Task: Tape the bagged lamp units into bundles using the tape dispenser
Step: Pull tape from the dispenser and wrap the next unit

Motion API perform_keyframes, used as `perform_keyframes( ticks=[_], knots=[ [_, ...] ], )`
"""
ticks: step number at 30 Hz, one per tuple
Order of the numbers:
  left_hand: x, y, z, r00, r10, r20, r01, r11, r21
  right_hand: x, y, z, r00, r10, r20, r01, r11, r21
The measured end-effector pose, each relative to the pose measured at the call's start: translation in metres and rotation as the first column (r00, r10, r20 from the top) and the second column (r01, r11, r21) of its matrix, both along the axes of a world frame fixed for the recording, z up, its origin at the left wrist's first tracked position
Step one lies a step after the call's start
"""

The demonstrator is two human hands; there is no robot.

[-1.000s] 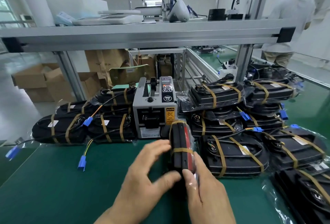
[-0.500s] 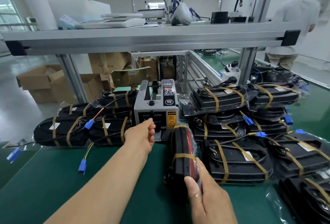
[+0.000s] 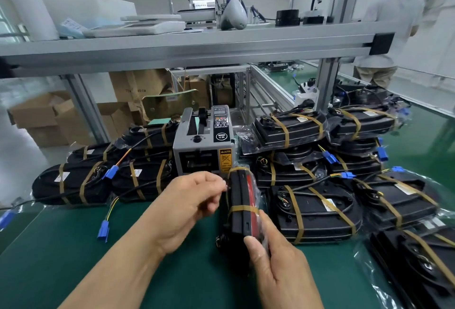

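Bright, even overhead light left only soft shadows on the green bench top (image 3: pixel 73 247). Daylight washed out the far left, where the cartons (image 3: pixel 37 116) looked smeared. Glare flecked the bagged lamp units (image 3: pixel 418 267) at near right. Wide-angle distortion bowed the shelf beam (image 3: pixel 197 47).

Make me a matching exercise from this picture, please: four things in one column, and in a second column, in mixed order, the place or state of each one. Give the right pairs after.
Things
1. tape dispenser
2. upright bundle
3. nearest blue connector
4. right hand

Places or states
A. lies on the green mat
B. stands on edge, two tan tape bands around it
C. grips the bundle's near end
D. grey, farthest back of the four

Pairs: 1-D, 2-B, 3-A, 4-C
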State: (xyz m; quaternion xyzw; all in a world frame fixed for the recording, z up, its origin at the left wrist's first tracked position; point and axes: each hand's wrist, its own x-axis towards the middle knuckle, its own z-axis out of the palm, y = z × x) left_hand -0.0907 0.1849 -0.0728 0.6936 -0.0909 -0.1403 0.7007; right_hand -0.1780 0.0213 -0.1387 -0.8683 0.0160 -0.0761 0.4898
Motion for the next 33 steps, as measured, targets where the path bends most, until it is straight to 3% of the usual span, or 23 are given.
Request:
perform_keyframes(
  ticks=[2,4,14,26,33],
  knots=[
    [-0.021,0.001,0.008,0.985,-0.158,0.067,0.143,0.972,0.187,-0.001,0.0,0.0,1.0,0.014,0.022,-0.014,1.0,-0.007],
    [-0.029,-0.002,0.012,0.975,-0.209,0.077,0.181,0.945,0.272,-0.001,0.001,0.0,0.999,0.018,0.039,-0.017,1.0,-0.025],
    [-0.02,-0.005,0.018,0.956,-0.292,0.03,0.252,0.87,0.423,0.001,0.0,0.0,1.0,0.011,0.018,-0.01,0.998,-0.064],
    [-0.007,-0.006,0.042,0.841,-0.541,0.008,0.358,0.567,0.742,0.0,0.001,0.004,0.999,0.043,0.029,-0.04,0.997,-0.07],
    [-0.006,-0.009,0.041,0.842,-0.538,0.026,0.327,0.548,0.77,0.001,0.001,0.0,0.999,0.031,0.044,-0.029,0.998,-0.052]
  ],
)
